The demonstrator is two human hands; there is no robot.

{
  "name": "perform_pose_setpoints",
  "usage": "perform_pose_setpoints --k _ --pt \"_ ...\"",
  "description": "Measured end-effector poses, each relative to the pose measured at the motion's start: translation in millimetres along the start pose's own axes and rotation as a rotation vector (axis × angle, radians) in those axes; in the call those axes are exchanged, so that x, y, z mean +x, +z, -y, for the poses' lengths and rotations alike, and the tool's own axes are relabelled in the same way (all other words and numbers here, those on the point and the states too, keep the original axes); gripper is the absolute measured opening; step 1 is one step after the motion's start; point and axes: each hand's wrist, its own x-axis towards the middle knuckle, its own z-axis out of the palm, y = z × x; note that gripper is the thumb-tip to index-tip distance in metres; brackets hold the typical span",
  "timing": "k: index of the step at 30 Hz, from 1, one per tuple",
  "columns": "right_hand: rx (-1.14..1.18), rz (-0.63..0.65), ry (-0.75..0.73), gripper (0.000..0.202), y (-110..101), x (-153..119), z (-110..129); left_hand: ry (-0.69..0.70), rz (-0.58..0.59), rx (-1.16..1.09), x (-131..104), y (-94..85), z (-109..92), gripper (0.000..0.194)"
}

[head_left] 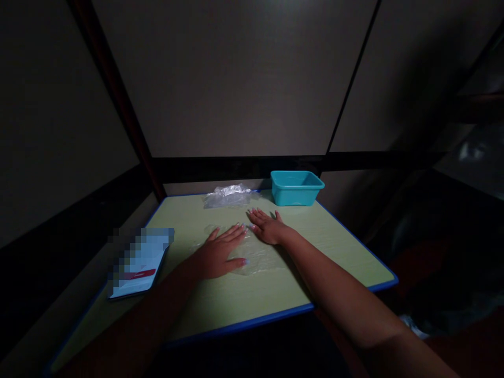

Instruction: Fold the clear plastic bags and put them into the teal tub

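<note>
A clear plastic bag or sheet [258, 260] lies spread and wrinkled on the table's middle. My left hand [220, 254] rests on it palm down, fingers stretched out and thumb apart. At the sheet's far right edge is my right hand [268, 227], also palm down with its fingers extended. Neither hand grips anything. Part of the sheet is hidden under my hands and forearms. Beyond them, a heap of clear plastic [230, 196] lies crumpled near the table's back edge.
A turquoise plastic basket [297, 195] stands at the back right corner of the pale yellow table [342, 257], which has a blue edge. At the left lies a flat tablet-like device [142, 270], partly pixelated. A panelled wall [236, 79] rises behind the table.
</note>
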Motion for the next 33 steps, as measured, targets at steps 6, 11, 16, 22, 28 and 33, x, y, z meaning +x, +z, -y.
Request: perform_pose_setpoints --k 6,11,16,22,28,33 --pt "-0.025 0.025 0.083 0.059 2 5 -10 -0.001 0.069 -0.019 1 5.0 1 0.069" --pt "-0.001 0.028 0.07 0.059 3 6 -12 -0.024 -0.01 -0.05 1 2.8 8 0.066" --pt "0.065 -0.041 0.097 0.057 -5 5 -22 -0.135 -0.294 -0.039 0 -6.5 26 0.058" --pt "0.046 -0.308 0.117 0.043 -19 4 -46 -0.18 -0.314 0.059 -1 -3.8 40 0.052" --pt "0.096 -0.326 0.218 0.033 -26 0 -56 -0.217 -0.202 0.066 -3 -1.9 42 0.058" --pt "0.048 -0.221 0.232 0.031 -23 0 -54 -0.193 -0.034 -0.002 -6 -5.9 35 0.063"
